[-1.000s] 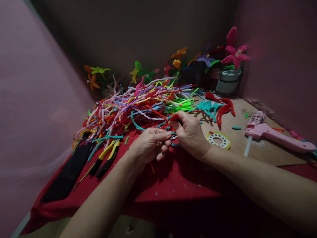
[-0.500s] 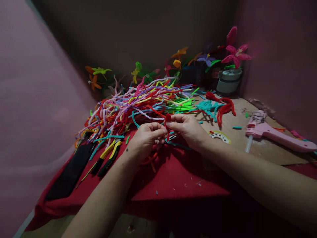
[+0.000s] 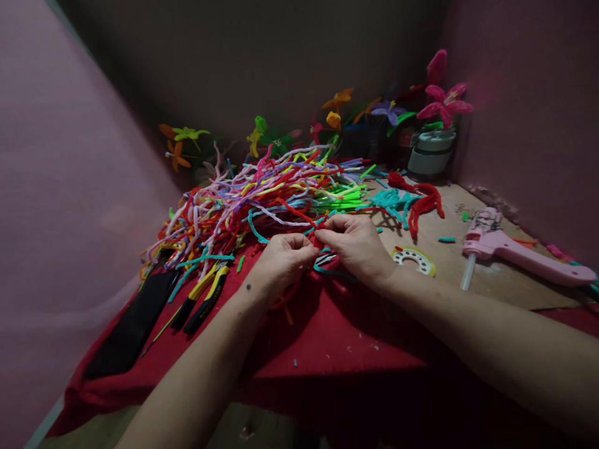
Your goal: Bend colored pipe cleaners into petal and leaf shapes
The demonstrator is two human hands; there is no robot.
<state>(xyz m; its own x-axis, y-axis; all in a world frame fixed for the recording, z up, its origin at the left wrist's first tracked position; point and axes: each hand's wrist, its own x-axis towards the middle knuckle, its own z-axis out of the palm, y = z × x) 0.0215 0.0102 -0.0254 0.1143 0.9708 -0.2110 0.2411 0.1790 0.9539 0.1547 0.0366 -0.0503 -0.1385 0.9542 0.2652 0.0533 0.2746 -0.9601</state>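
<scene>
Both hands meet over the red cloth near the middle. My left hand (image 3: 291, 257) is closed, its thumb and fingers pinching a small red fuzzy stem piece (image 3: 317, 241). From the right, my right hand (image 3: 352, 244) pinches the same red piece, which the fingers mostly hide. Just behind them lies a large heap of multicoloured fuzzy stems (image 3: 262, 187). Teal stems curve close beside and beneath the fingers.
Yellow-black pliers (image 3: 206, 298) and a black flat object (image 3: 133, 324) lie left. A pink glue gun (image 3: 524, 249), white-yellow ring (image 3: 414, 260) and red stem bundle (image 3: 427, 202) are right. Fuzzy flowers (image 3: 444, 106) stand behind.
The red piece has dropped lower between my fingers and shows less. My hands have drawn slightly closer together at the fingertips.
</scene>
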